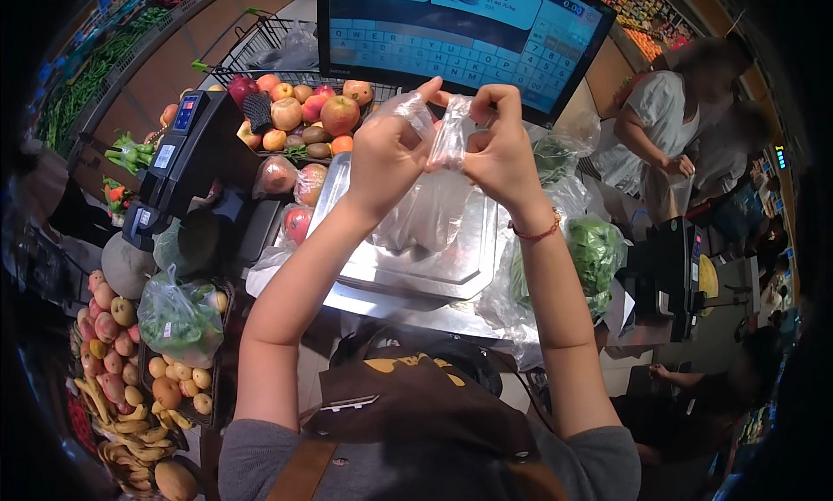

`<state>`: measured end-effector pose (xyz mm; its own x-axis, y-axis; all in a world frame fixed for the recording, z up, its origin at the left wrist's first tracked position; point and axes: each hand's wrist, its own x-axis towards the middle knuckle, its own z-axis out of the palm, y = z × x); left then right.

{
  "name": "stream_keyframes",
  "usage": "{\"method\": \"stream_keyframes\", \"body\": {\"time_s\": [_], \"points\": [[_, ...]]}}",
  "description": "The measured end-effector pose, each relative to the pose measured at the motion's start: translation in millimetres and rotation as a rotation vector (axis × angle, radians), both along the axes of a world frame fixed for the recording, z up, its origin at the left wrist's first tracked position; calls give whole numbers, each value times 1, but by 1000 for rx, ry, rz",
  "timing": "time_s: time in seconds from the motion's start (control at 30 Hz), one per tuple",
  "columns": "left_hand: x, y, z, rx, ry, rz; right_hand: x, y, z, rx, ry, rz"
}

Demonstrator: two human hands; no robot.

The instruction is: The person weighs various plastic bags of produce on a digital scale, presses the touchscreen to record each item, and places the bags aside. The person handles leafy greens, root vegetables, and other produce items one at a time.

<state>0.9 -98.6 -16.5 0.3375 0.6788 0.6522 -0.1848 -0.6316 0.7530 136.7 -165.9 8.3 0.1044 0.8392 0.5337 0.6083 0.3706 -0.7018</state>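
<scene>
A clear plastic produce bag [424, 215] hangs between my hands, its neck bunched and pulled taut. My left hand [395, 151] pinches one side of the twisted plastic, thumb pointing up. On the other side, my right hand [501, 143] grips the neck with curled fingers. What lies in the bag is hard to make out. Below it is the stainless steel pan of a scale [416, 273], catching bright light. The touchscreen [442, 45] stands just beyond my hands and shows a keyboard and product tiles.
Mixed fruit [302, 114] fills a basket behind the scale. Bagged leafy greens [589, 257] lie to the right, wrapped fruit [298, 222] to the left. A black label printer [189, 156] stands at left, near a bagged green vegetable [181, 315]. A person [664, 117] holds a bag at right.
</scene>
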Motion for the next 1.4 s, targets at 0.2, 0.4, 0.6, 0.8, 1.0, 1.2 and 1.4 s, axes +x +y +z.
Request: {"method": "stream_keyframes", "body": {"time_s": [0.2,0.4,0.6,0.8,1.0,1.2,1.4], "points": [[-19,16,-7,293,271,-145,-11,17,-1,-143,5,7],[-65,45,-43,223,237,69,37,10,-47,102,166,-234],[-66,32,-149,-923,-436,-174,-1,-4,-117,135,1191,-204],[-43,33,-77,-726,-641,-801,-40,5,-67,23,1004,271],[-29,20,-30,39,231,-279,-51,10,-40,-122,763,134],[-55,60,-63,141,157,-22,4,6,-77,-54,779,-59],[-34,90,-89,-486,34,-159,37,-25,-147,-250,840,-206]]}}
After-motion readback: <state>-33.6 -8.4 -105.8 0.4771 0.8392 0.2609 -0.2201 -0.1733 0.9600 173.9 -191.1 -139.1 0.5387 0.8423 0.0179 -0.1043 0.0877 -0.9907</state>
